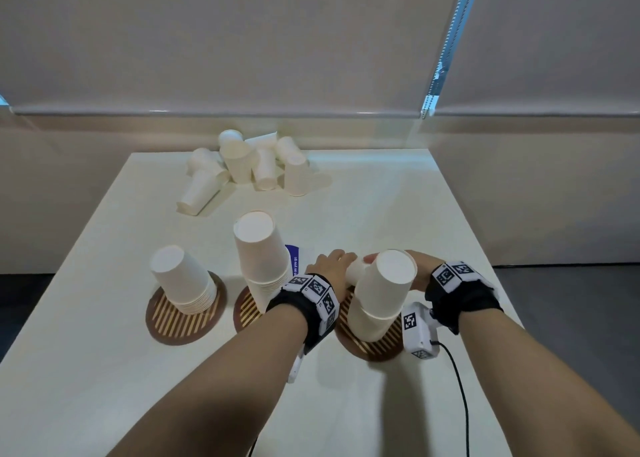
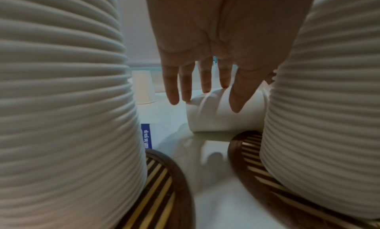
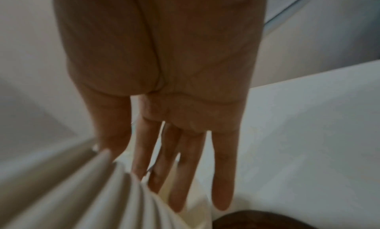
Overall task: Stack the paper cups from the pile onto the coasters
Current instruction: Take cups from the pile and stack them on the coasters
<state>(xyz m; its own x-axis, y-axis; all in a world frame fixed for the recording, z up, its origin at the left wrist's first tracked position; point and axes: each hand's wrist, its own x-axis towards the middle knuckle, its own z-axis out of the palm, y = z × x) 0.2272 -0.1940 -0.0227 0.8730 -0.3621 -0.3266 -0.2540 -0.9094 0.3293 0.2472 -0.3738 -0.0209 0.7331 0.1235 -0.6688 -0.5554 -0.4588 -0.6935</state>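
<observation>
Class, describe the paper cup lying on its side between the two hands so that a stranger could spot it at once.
Start at the row of three striped coasters on the white table. Behind the right coaster and its cup stack, one cup lies between the hands. Unlike the stacked cups, it is single and lies on its side.

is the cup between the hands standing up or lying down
Lying down: the cup rests on its side behind the right stack.

We see three coasters in a row near us on the table (image 1: 398, 207), each bearing a cup stack: left stack (image 1: 181, 280), middle stack (image 1: 263, 259), right stack (image 1: 381, 294). The pile (image 1: 249, 166) lies far behind them.
</observation>
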